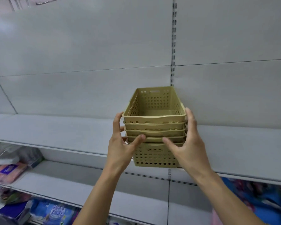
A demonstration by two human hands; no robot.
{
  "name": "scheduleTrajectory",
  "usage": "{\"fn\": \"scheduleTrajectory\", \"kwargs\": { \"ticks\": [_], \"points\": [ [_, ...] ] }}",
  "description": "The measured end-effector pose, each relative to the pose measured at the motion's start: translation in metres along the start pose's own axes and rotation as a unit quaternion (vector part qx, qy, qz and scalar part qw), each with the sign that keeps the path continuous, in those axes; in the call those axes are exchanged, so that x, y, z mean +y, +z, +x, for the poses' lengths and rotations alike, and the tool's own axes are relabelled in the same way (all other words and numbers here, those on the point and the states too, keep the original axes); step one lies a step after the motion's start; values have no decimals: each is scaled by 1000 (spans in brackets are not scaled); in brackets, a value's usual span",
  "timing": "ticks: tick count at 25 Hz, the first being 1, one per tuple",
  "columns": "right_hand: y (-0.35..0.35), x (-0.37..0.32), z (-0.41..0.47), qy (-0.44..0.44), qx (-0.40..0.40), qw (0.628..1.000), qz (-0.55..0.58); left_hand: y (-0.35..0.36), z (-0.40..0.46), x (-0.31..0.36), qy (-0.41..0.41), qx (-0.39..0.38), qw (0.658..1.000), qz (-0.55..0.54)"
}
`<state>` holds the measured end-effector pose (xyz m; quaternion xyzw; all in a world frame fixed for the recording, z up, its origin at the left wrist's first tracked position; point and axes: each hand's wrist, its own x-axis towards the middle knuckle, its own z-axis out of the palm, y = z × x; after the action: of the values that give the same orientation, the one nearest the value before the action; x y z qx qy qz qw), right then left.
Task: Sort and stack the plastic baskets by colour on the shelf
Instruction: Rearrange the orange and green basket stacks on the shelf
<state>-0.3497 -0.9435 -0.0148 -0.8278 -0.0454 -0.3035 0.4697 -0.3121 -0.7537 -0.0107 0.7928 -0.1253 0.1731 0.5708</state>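
Note:
A nested stack of several olive-tan plastic baskets (154, 127) with round holes in their walls is held in front of the grey shelf (55, 130). My left hand (122, 143) grips the stack's left side, thumb on the front rims. My right hand (188, 143) grips the right side, fingers along the rims and thumb on the front. The stack's bottom hangs over the shelf's front edge; whether it rests on the shelf I cannot tell. The top basket is empty.
The grey back panel has a slotted upright (173, 46) just behind the stack. A lower shelf (88, 184) runs beneath. Packaged goods lie at the lower left (8, 171), and blue packs (55, 211) sit at the bottom. Colourful blurred items (258, 195) are at the lower right.

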Motion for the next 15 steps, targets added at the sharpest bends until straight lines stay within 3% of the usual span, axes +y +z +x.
{"fn": "scheduleTrajectory", "kwargs": {
  "ticks": [15],
  "points": [
    [-317,122,-58,30,79,985,-153,292,-98,124,84,-106,990,-30]
  ]
}}
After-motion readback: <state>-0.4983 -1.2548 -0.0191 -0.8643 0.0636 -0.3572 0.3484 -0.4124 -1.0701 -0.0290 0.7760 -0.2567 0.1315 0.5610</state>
